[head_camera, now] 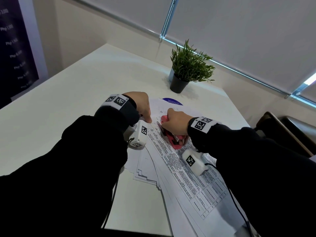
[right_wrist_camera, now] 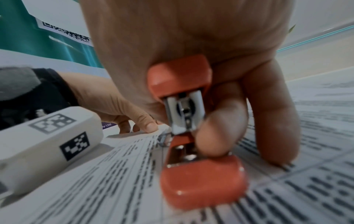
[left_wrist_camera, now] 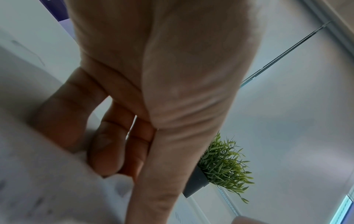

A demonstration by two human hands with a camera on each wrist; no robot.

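Fanned printed papers (head_camera: 188, 177) run from the near right edge of the table (head_camera: 68, 103) toward its middle, with bare tabletop wide to the left. At their far end the red stapler (head_camera: 172, 139) rests on the top sheet, long axis near to far, hinge end nearest, mouth pointing far and slightly left. The right hand (head_camera: 176, 124) is curled round it, the left hand (head_camera: 140, 105) just left presses its fingers on the sheet's edge, gripping nothing, and 1 potted plant (head_camera: 188, 69) stands near the far edge.
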